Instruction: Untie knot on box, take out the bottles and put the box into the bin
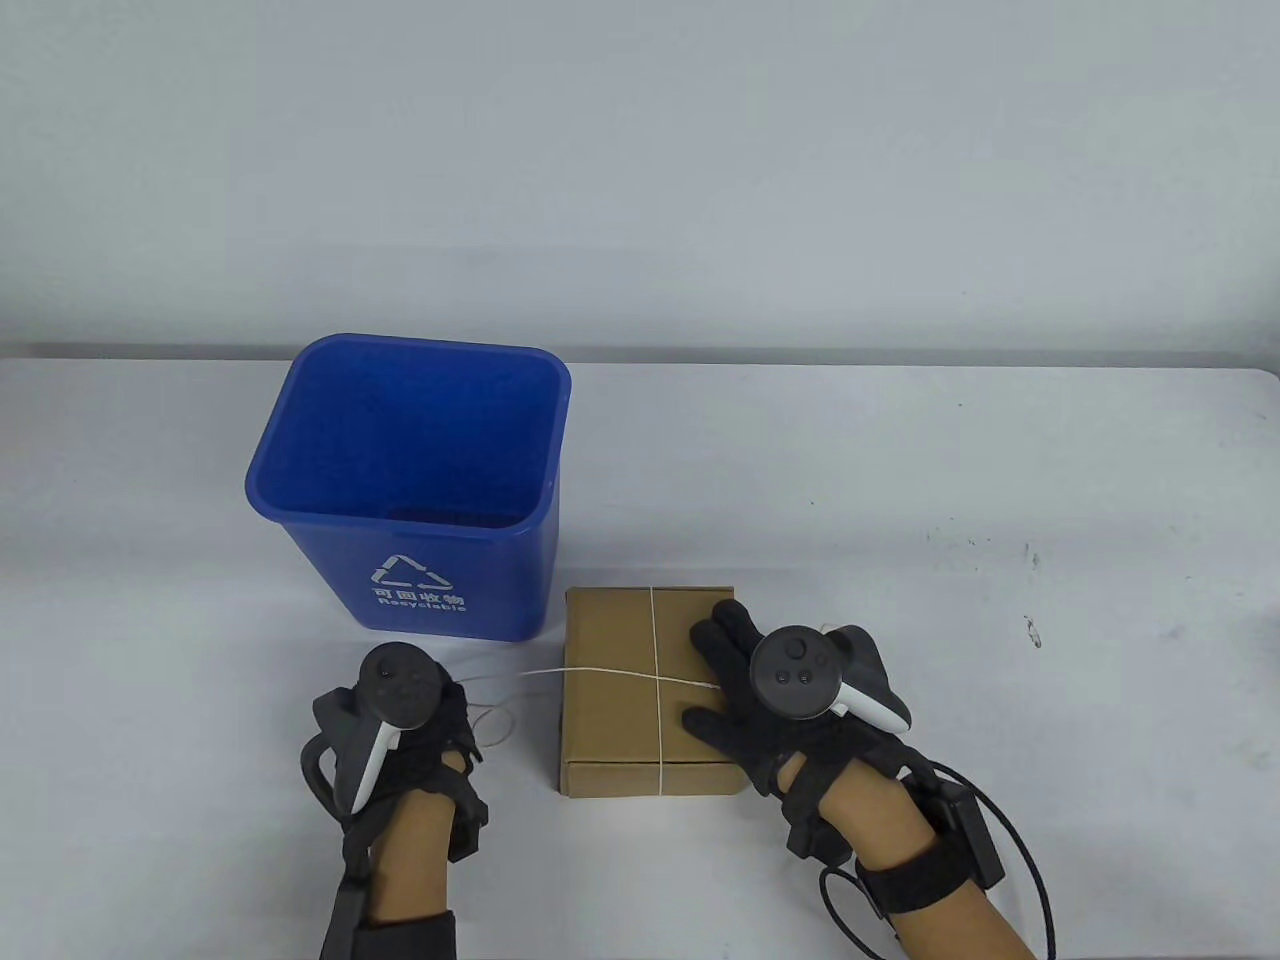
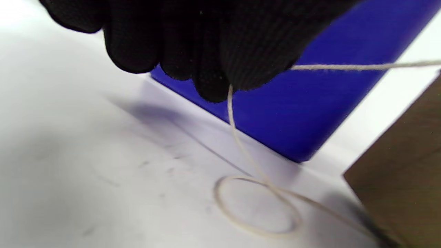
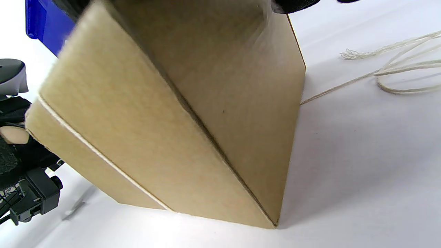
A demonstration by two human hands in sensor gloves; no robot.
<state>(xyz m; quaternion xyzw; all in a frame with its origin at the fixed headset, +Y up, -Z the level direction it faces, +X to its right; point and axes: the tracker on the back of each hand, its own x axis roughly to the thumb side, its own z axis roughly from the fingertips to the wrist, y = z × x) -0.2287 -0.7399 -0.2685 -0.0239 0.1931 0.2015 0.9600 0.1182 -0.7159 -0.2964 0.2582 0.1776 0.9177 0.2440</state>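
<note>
Box (image 1: 640,680) flat on table just right of bin (image 1: 410,480), right hand (image 1: 750,680) spread on lid, left hand (image 1: 420,720) pinching string (image 2: 234,120) taut — likely to cinch knot or drag box if yanked.

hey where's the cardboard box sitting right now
In the table view the cardboard box lies flat on the table near the front edge, just right of the blue bin, with the right hand resting flat on its right side.

A white table (image 1: 900,480) carries a blue bin (image 1: 410,480), a string-tied cardboard box (image 1: 610,690) just beside it.
</note>
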